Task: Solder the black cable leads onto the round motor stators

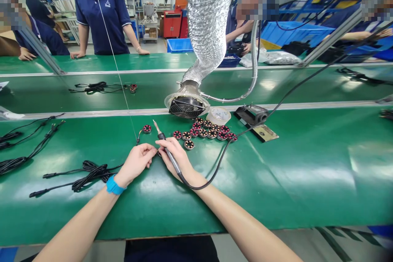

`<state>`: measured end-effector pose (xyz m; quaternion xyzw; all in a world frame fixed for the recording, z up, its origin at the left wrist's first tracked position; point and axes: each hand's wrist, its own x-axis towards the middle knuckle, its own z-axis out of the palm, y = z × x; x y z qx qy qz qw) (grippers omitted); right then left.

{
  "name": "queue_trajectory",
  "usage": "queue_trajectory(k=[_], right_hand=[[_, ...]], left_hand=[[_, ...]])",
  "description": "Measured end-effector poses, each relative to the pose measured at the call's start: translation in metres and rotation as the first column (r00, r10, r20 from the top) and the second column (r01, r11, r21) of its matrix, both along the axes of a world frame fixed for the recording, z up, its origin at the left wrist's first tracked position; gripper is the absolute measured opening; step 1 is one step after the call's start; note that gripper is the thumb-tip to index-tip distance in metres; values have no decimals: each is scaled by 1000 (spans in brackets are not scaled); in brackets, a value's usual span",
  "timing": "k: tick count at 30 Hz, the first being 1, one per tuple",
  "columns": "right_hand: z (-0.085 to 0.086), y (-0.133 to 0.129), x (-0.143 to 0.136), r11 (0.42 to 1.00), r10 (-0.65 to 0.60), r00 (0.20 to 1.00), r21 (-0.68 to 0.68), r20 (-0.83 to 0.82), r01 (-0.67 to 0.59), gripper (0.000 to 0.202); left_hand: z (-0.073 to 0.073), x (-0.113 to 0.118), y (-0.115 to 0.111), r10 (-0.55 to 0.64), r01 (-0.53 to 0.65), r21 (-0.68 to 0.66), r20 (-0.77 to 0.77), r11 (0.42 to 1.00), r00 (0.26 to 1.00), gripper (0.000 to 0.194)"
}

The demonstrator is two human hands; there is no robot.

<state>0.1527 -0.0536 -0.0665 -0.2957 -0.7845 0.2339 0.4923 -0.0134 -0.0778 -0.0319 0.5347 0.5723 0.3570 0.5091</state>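
My right hand is closed around a soldering iron, whose bare tip points up and away from me. Close beside it, my left hand pinches with thumb and forefinger; what it holds is too small to make out. A small dark round part shows between the two hands, touching the right fingers. Just beyond the left hand lies a small motor coil with short wires. A thin solder wire hangs down to near those wires. Left of my wrist rests a bundled black cable.
Several motor coils cluster right of the iron's tip, by a tape roll. A soldering iron stand sits behind. A fume extractor hangs low over the bench. More black cables lie left. A person stands opposite.
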Motion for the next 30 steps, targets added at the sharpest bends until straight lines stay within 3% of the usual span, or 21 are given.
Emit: queue_trajectory(k=[7,13,16,30], right_hand=[[5,-1,2,1000,-27,998,-3,-52,27,34],[18,-2,12,970,-237,961,-79,-141,228,18],[21,-7,16,950,-306,935,-113,-178,290,20],[23,-15,18,968,-245,942,-109,-229,225,27]], left_hand=[[-4,0,2,74,-73,-22,13,997,997,27],[-7,-5,5,109,-111,-58,-35,992,993,24],[-6,-4,4,92,-95,-82,-40,992,995,23],[8,7,1,88,-92,-125,-37,988,995,28]])
